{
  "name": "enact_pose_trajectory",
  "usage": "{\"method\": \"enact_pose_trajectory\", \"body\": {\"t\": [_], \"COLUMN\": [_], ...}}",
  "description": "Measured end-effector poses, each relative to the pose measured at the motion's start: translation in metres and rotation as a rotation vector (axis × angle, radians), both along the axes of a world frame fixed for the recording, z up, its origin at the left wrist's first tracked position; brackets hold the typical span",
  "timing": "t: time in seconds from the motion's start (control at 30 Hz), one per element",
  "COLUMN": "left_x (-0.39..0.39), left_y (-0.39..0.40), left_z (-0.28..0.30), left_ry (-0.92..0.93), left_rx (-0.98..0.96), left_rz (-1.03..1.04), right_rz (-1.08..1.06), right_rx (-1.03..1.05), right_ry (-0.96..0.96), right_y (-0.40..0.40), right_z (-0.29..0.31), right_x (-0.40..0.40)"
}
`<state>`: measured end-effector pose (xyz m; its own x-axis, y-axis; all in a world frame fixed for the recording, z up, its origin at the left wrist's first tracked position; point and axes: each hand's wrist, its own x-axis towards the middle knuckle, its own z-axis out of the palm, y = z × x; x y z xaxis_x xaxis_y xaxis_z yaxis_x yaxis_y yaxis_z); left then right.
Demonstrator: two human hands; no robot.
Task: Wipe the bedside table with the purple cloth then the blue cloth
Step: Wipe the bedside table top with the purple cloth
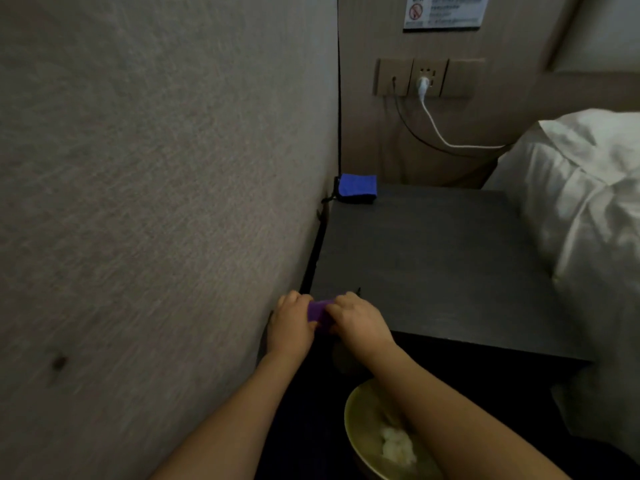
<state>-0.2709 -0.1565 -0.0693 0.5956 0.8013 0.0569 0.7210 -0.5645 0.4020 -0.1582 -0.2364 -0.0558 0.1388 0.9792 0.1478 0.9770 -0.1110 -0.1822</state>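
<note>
The dark bedside table (433,265) stands between the wall on the left and the bed on the right. At its near left corner my left hand (292,323) and my right hand (358,318) both grip the purple cloth (318,310), which is bunched small between them. Only a strip of the cloth shows between the fingers. The blue cloth (357,188) lies folded at the table's far left corner, against the wall.
A textured wall (156,220) runs close along the left. White bedding (588,209) presses against the table's right side. A wall socket (427,77) with a white cable sits above the table. A yellow-green bin (377,438) with crumpled paper stands on the floor below my right forearm.
</note>
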Motion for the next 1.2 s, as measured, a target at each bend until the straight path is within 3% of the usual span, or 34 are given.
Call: {"method": "enact_pose_trajectory", "body": {"t": [0.43, 0.77, 1.2], "left_x": [0.006, 0.050, 0.145], "left_y": [-0.012, -0.047, -0.134], "left_z": [-0.010, -0.008, 0.000], "left_ry": [0.043, 0.202, 0.161], "left_rx": [0.213, 0.207, 0.203], "left_rz": [-0.149, -0.312, -0.501], "right_rz": [-0.093, -0.170, -0.412], "right_rx": [-0.032, -0.068, -0.105], "right_ry": [-0.067, -0.053, -0.010], "right_y": [-0.024, -0.071, -0.170], "right_z": [-0.012, -0.013, -0.010], "right_x": [0.007, 0.047, 0.128]}}
